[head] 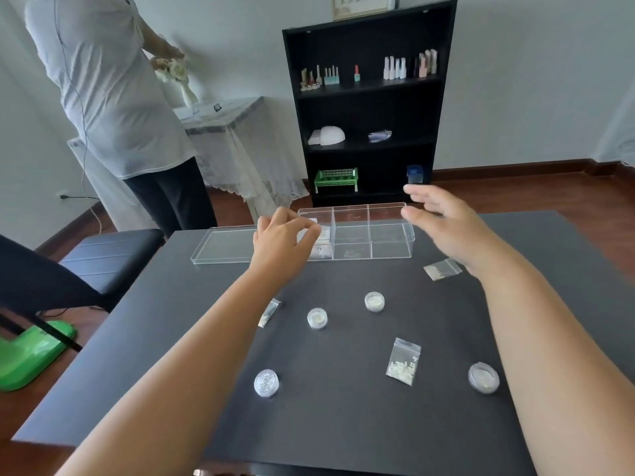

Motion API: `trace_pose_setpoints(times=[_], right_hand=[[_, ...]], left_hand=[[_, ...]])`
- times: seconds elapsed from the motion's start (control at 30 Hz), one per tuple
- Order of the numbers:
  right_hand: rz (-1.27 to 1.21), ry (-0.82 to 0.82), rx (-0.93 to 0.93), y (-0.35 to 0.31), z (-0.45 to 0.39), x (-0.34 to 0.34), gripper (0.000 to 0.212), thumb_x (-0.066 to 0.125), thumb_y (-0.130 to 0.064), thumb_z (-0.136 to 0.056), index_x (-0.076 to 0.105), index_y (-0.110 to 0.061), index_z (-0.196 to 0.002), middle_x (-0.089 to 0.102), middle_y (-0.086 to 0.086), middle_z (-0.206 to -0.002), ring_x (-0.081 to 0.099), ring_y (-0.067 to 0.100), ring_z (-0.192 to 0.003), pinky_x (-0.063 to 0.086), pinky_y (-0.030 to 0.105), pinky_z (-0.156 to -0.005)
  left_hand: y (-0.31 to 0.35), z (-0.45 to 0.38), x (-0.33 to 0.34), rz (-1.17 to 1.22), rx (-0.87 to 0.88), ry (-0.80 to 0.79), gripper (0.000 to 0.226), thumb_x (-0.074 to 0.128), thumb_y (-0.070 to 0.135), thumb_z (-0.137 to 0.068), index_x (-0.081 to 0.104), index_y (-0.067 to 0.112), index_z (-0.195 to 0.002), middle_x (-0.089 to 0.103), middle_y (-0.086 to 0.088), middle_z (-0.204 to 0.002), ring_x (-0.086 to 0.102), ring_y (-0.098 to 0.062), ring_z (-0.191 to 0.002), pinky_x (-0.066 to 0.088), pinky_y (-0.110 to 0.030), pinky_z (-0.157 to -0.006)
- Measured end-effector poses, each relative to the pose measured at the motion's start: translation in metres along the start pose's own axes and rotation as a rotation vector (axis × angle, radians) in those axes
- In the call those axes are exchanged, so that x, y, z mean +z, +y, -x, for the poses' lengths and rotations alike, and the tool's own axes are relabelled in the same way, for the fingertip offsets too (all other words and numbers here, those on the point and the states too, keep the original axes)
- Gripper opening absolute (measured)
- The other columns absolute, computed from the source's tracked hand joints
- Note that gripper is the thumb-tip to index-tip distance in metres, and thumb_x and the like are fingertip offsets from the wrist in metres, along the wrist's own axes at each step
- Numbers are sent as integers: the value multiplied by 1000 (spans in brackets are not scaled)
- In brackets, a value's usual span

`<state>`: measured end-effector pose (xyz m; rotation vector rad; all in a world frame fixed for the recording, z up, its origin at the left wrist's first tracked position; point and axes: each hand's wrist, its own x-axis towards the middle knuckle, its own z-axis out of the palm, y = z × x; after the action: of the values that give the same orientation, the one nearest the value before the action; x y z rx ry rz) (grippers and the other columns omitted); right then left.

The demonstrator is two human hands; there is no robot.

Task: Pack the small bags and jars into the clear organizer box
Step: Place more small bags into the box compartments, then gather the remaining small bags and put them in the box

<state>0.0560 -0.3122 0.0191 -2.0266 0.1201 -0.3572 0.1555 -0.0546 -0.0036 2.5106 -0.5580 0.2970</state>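
Note:
The clear organizer box point(388, 235) stands at the far middle of the dark table mat point(343, 424). My left hand point(281, 242) is over its left compartment, thumb and forefinger pinched on a small bag point(323, 232); another bag point(321, 251) lies in that compartment. My right hand point(443, 225) hovers by the box's right end, fingers apart and holding nothing. Loose on the mat are several round clear jars point(374, 301) point(317, 318) point(266, 383) point(483, 377) and three small bags point(442, 269) point(269, 312) point(403, 362).
The box's clear lid point(223, 245) lies flat to the left of the box. A black chair point(110, 255) stands at the table's left edge. A person point(113, 97) stands back left, and a black shelf point(367, 104) stands against the wall behind the table.

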Motion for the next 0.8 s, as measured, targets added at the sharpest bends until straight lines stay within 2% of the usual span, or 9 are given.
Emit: trace_pose_setpoints(times=[0.07,0.17,0.3,0.33,0.4,0.5,0.57,0.67,0.8], right_hand=[[-22,40,36,3,5,-19,27,60,-43,-87,59,-49,-114,58,-18,-126,52,7,-120,42,33,-95],[96,113,181,21,17,-38,13,63,-32,-87,64,-41,-97,63,-15,-107,60,5,-98,45,27,-72],[335,149,378,51,38,-29,28,65,-36,-86,68,-23,-110,62,2,-114,59,20,-99,44,33,-80],[384,156,377,54,41,-22,31,65,-39,-85,70,-19,-109,60,5,-116,57,22,-100,42,32,-79],[473,170,362,55,45,-9,33,68,-41,-83,72,-17,-104,54,9,-118,54,27,-105,39,31,-78],[531,203,346,54,47,2,29,74,-39,-79,73,-18,-99,52,10,-117,52,31,-110,43,35,-82],[505,236,332,55,47,4,23,77,-35,-77,73,-20,-94,54,10,-114,54,31,-107,44,35,-81],[435,292,291,60,48,5,9,75,-25,-78,71,-22,-85,58,7,-103,58,28,-98,45,34,-76],[373,334,232,65,52,7,6,69,-21,-80,67,-26,-78,65,-6,-85,60,20,-83,46,32,-67]], left_hand=[[-4,21,-9,72,98,55,26,48,50,-92,68,39,-105,48,17,-101,38,-14,-104,32,-31,-89],[-23,55,-22,119,154,-7,16,59,42,-89,67,41,-103,51,18,-97,52,-2,-93,38,-18,-76],[-54,80,-31,127,62,-149,22,65,30,-89,64,45,-105,54,17,-99,56,-3,-93,36,-7,-72],[-60,83,-33,130,41,-198,24,66,30,-89,63,46,-107,52,18,-102,56,-4,-95,37,-9,-76],[-69,87,-34,132,-9,-313,29,65,28,-91,63,43,-116,50,19,-109,52,-11,-103,41,-22,-91],[-75,88,-37,172,-100,-421,37,62,20,-92,61,35,-126,47,16,-120,44,-22,-115,33,-41,-108],[-76,88,-37,173,-129,-449,41,61,17,-92,58,34,-129,45,14,-125,40,-23,-120,29,-42,-112],[-75,90,-36,111,-111,-456,48,63,23,-91,52,35,-136,41,16,-127,35,-19,-122,26,-33,-109],[-75,93,-36,108,-89,-409,43,68,33,-88,55,38,-129,42,15,-123,42,-18,-114,34,-33,-104]])
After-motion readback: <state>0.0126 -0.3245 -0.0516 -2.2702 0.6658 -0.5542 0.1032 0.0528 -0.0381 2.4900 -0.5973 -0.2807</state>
